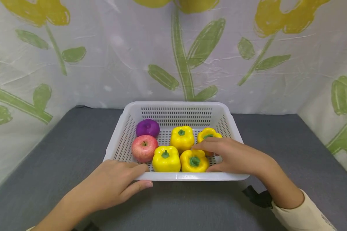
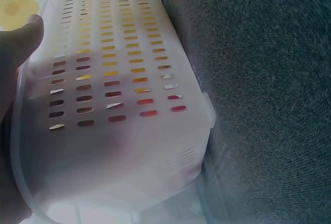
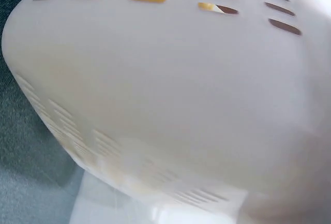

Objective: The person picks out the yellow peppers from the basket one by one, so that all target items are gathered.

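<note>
A white plastic basket (image 1: pixel 177 176) with slotted walls stands on the grey cloth. My left hand (image 1: pixel 112 181) holds its front left rim, fingers over the edge and thumb outside. In the left wrist view the thumb (image 2: pixel 32 35) lies by the rim. Over the basket's right part reaches my right hand (image 1: pixel 228 155), fingers spread among the yellow bell peppers. Its fingertips are by the front right pepper (image 1: pixel 194 161) and partly cover the back right pepper (image 1: pixel 209 132). Two more peppers, a middle one (image 1: pixel 182 138) and a front one (image 1: pixel 166 159), sit beside them.
Also in the basket are a red apple (image 1: pixel 145 148) and, behind it, a round purple vegetable (image 1: pixel 147 128). Grey cloth (image 1: pixel 60 144) surrounds the basket. A curtain (image 1: pixel 118 64) printed with yellow flowers hangs behind and at both sides.
</note>
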### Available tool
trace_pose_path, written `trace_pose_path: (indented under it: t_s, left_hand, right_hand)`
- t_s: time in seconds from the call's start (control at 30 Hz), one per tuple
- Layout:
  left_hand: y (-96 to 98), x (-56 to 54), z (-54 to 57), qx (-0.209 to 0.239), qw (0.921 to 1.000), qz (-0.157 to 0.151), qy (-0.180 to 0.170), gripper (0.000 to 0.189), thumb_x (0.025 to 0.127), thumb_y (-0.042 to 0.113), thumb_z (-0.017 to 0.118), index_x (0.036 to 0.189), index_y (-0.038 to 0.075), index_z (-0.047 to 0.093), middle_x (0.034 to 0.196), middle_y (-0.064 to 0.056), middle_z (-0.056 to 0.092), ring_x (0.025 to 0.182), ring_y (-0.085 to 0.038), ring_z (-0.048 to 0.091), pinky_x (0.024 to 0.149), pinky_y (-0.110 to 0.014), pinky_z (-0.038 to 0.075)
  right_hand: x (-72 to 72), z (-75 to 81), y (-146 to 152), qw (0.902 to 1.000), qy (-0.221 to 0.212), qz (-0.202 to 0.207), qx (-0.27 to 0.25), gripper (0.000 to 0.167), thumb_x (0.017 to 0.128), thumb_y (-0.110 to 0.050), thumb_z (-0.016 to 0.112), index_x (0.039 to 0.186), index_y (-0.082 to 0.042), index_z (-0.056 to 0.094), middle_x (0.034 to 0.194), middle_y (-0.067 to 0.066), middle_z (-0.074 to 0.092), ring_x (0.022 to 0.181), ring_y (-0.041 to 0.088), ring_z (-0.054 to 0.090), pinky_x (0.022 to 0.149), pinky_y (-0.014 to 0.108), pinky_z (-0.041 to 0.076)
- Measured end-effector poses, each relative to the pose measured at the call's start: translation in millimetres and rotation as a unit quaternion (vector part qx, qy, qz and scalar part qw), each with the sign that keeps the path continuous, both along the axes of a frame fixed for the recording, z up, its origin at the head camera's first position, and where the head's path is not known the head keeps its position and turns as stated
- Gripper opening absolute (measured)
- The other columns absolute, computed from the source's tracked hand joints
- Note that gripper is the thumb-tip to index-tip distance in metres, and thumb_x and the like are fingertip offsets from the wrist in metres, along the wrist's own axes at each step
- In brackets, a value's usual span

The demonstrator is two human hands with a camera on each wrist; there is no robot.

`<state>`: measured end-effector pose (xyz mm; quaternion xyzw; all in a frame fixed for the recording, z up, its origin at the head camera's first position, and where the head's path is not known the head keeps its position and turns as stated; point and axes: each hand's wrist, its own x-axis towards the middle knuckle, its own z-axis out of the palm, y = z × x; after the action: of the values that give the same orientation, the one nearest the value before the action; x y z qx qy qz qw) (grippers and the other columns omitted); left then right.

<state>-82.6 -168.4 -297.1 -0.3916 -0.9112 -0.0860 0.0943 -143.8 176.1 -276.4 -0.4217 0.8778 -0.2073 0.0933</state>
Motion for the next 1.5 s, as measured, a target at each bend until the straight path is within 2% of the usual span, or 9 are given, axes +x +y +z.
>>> trace_pose_path:
  t_s: [0.23, 0.47, 0.67, 0.8, 0.93, 1.3, 1.5]
  left_hand:
    - [-0.5, 0.8, 0.6, 0.000, 0.9999, -0.001, -0.011, 0.028, 0.099, 0.054, 0.054, 0.093, 0.027, 0.054, 0.068, 0.019, 0.036, 0.060, -0.001, 0.041, 0.055, -0.023, 0.035]
    - [0.2, -1.6, 0.4, 0.007, 0.9999, -0.011, 0.003, 0.027, 0.099, 0.052, 0.056, 0.092, 0.027, 0.053, 0.068, 0.019, 0.035, 0.060, 0.000, 0.041, 0.055, -0.023, 0.035]
    - [-0.8, -1.4, 0.1, 0.008, 0.9999, -0.003, 0.009, 0.027, 0.099, 0.053, 0.056, 0.091, 0.028, 0.053, 0.068, 0.020, 0.037, 0.061, -0.001, 0.042, 0.055, -0.024, 0.035]
    - [-1.2, 0.4, 0.2, 0.004, 0.9999, 0.005, -0.008, 0.026, 0.099, 0.054, 0.055, 0.094, 0.028, 0.056, 0.070, 0.021, 0.041, 0.062, -0.001, 0.043, 0.056, -0.024, 0.038]
    - [-0.7, 0.8, 0.1, 0.002, 0.9998, 0.010, -0.019, 0.028, 0.099, 0.054, 0.054, 0.096, 0.027, 0.058, 0.072, 0.021, 0.043, 0.062, 0.000, 0.043, 0.057, -0.024, 0.038]
    - [-1.0, -2.6, -2.6, 0.019, 0.9996, -0.010, 0.018, 0.026, 0.099, 0.052, 0.057, 0.091, 0.027, 0.055, 0.070, 0.021, 0.039, 0.060, 0.000, 0.042, 0.055, -0.023, 0.036]
    - [-0.8, -2.7, -3.4, 0.019, 0.9996, -0.012, 0.014, 0.026, 0.098, 0.053, 0.057, 0.090, 0.028, 0.054, 0.070, 0.021, 0.040, 0.061, 0.000, 0.043, 0.055, -0.023, 0.037]
  right_hand:
    - [-2.4, -3.5, -7.6, 0.9998, -0.004, -0.008, 0.019, 0.062, 0.084, -0.027, 0.084, 0.139, -0.017, 0.058, 0.123, -0.011, 0.060, 0.095, 0.009, 0.056, 0.087, 0.032, 0.049]
    - [-5.6, -7.2, -11.3, 0.9995, -0.009, -0.017, 0.025, 0.066, 0.083, -0.032, 0.084, 0.139, -0.013, 0.054, 0.122, -0.007, 0.059, 0.095, 0.011, 0.055, 0.088, 0.035, 0.048]
    - [-9.6, -10.0, -12.8, 0.9996, -0.008, -0.008, 0.025, 0.070, 0.084, -0.034, 0.083, 0.143, -0.014, 0.051, 0.131, -0.006, 0.058, 0.108, 0.011, 0.056, 0.098, 0.040, 0.045]
    - [-11.6, -11.8, -14.2, 0.9995, -0.021, 0.000, 0.023, 0.071, 0.084, -0.033, 0.083, 0.144, -0.016, 0.050, 0.133, -0.008, 0.058, 0.112, 0.010, 0.057, 0.101, 0.040, 0.044]
    - [-12.1, -13.0, -14.9, 0.9993, -0.026, -0.002, 0.025, 0.070, 0.083, -0.029, 0.084, 0.144, -0.018, 0.050, 0.132, -0.009, 0.058, 0.109, 0.010, 0.057, 0.100, 0.040, 0.044]
    - [-10.4, -12.7, -13.7, 0.9995, 0.001, -0.010, 0.031, 0.067, 0.079, -0.021, 0.085, 0.137, -0.010, 0.054, 0.123, -0.006, 0.060, 0.099, 0.011, 0.056, 0.091, 0.037, 0.047]
    - [-8.6, -13.3, -13.1, 0.9993, 0.006, -0.016, 0.033, 0.067, 0.077, -0.023, 0.086, 0.135, -0.010, 0.054, 0.122, -0.006, 0.060, 0.102, 0.011, 0.056, 0.094, 0.036, 0.047]
